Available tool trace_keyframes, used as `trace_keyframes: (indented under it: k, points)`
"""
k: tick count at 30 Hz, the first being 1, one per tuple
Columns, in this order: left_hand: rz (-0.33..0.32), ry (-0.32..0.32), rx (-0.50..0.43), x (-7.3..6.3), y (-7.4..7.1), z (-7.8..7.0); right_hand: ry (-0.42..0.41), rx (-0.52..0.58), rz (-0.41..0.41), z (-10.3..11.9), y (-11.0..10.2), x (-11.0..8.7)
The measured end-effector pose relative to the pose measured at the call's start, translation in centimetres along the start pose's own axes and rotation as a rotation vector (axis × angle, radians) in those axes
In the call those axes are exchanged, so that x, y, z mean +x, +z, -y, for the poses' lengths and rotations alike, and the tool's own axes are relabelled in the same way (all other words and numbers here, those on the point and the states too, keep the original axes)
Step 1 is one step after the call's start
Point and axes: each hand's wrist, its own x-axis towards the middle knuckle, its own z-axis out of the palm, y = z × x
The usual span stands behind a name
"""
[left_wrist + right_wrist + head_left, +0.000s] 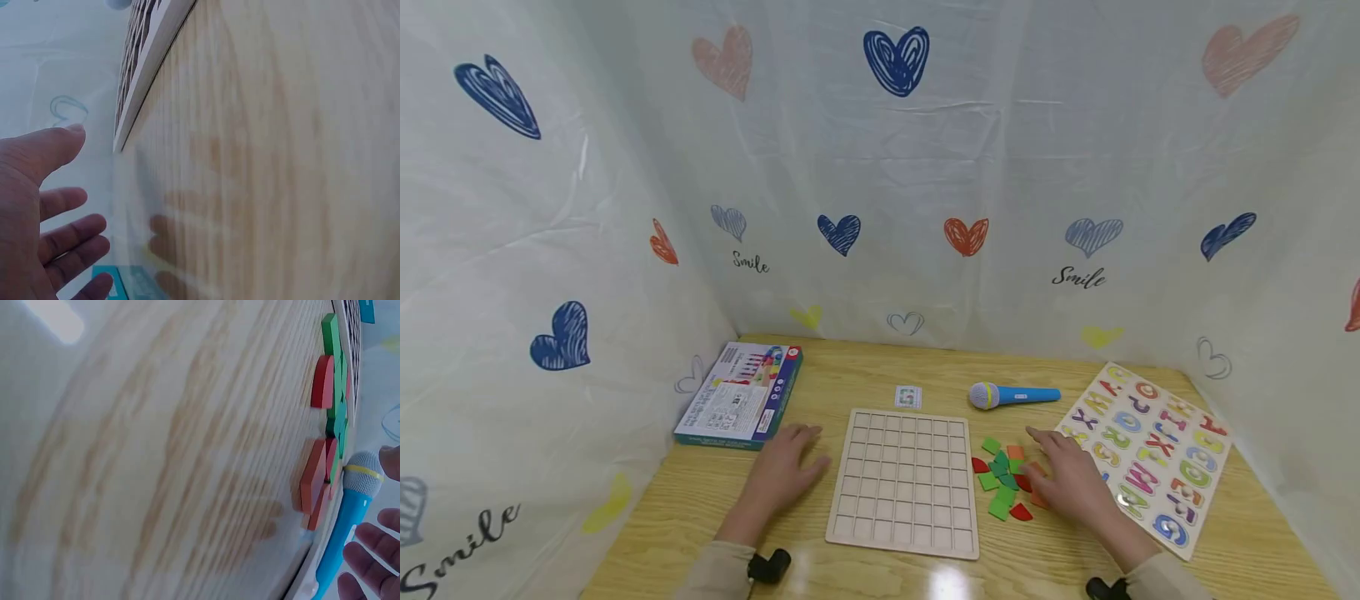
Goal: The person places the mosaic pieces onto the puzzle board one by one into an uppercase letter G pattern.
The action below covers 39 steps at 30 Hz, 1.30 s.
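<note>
A square wooden grid board (904,482) lies in the middle of the table, its cells bare. My left hand (784,468) is to the left of it, thumb and fingers spread, holding nothing. In the left wrist view those relaxed fingers (75,240) show over the table near the board's edge. Right of the board is a loose pile of small flat pieces: green squares (1005,497), red curved pieces (1021,512) and orange ones (1015,452). My right hand (1067,482) is at the pile's right side, fingers loosely extended, its thumb overlapping the pieces in the head view.
A blue toy microphone (1026,396) lies behind the pile. At the right is a wooden alphabet puzzle board (1153,454), partly under my right forearm in view. A boxed toy set (741,396) lies back left, and a small printed card (908,397) behind the grid board.
</note>
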Motion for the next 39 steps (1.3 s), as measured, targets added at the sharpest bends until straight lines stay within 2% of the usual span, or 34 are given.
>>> trace_keyframes:
  k: [9,14,20,24,39]
  points:
    - [0.061,-0.015,-0.134,-0.4,1.1,-0.5,0.036,0.146,0.044,0.2,1.2,0.1]
    - [0.099,0.022,-0.166,-0.5,1.4,-0.3,0.019,0.183,0.040,0.3,1.9,0.2]
    - [0.147,0.101,-0.161,-0.6,1.5,-0.1,-0.026,0.166,-0.007,0.8,2.2,0.6]
    - [0.179,0.140,-0.129,-0.7,1.5,0.0,-0.033,0.147,-0.004,0.8,2.4,1.0]
    - [0.228,0.157,-0.161,-0.6,1.8,0.1,-0.064,0.097,0.043,0.6,2.9,1.9]
